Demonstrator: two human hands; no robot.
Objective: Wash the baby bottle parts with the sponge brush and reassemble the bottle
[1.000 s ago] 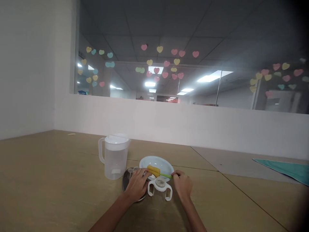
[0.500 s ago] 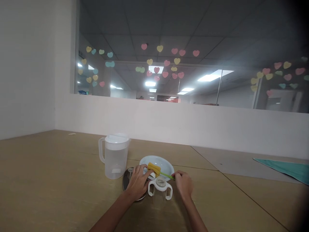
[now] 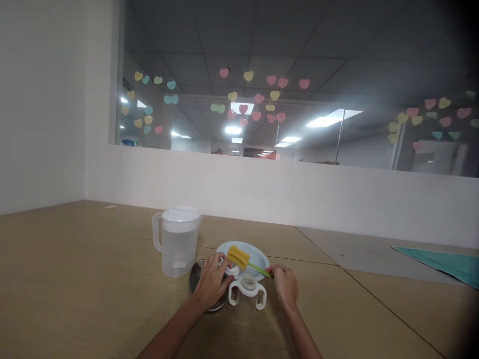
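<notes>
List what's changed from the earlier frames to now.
The yellow sponge brush's head has risen in view, its green handle sloping more steeply, exposing more of the white piece by the left hand. No grip visibly taken or released: the right hand still holds the handle. Pitcher, bowl and two-handled bottle unchanged.

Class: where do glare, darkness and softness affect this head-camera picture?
Head view: the ceiling light glares white in the window; head view: the upper-right corner falls to black; head view: heart stickers near the right edge look softer than the central ones; head view: the clear bottle nearly blends into the table.
</notes>
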